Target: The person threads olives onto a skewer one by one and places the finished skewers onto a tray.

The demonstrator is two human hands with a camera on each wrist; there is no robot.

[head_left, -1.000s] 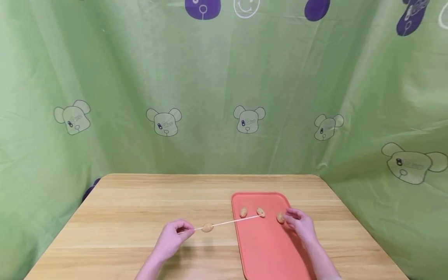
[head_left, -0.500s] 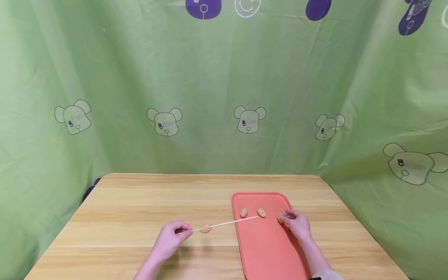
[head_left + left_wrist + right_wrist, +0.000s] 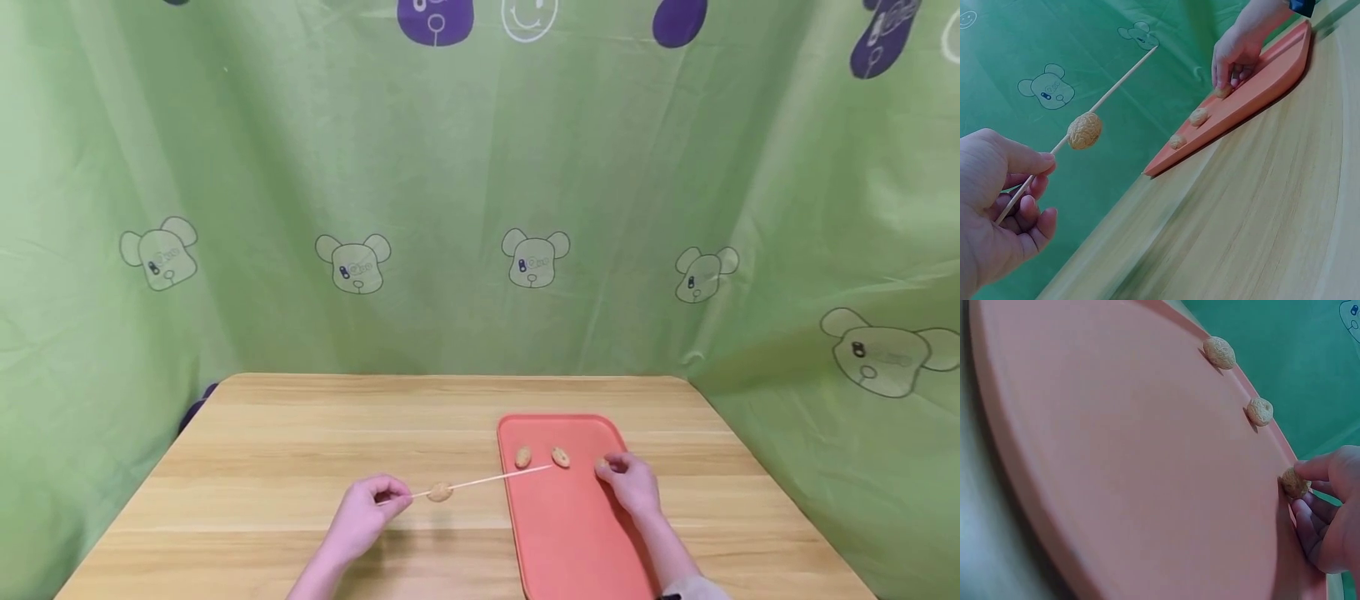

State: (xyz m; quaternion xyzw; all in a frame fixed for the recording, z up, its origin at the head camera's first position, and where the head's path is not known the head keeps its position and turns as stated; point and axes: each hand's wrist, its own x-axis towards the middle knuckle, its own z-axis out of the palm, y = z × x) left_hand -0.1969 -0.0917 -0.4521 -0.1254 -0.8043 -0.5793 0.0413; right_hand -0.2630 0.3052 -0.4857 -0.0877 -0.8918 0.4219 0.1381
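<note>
My left hand (image 3: 369, 510) pinches the lower part of a thin wooden skewer (image 3: 1124, 77) between thumb and fingers, held at a slant above the table. A light brown, wrinkled food ball (image 3: 1085, 130) is threaded on it, a little above the fingertips. From there the bare shaft runs to a pointed tip, which overlaps the tray in the head view. On the far part of the red tray (image 3: 577, 533) my right hand (image 3: 632, 483) pinches another food ball (image 3: 1295, 482) with thumb and fingertips. Two more balls lie to its left, one nearer (image 3: 1260, 411) and one farther (image 3: 1219, 352).
The tray has a low raised rim and lies on the right half of a light wooden table (image 3: 300, 433). Behind and beside the table hangs a green curtain (image 3: 450, 167) printed with bear heads.
My right hand has moved slightly left and closed its fingers on the rightmost ball. The left hand has drawn the skewer slightly left, so its tip sits off the middle ball.
</note>
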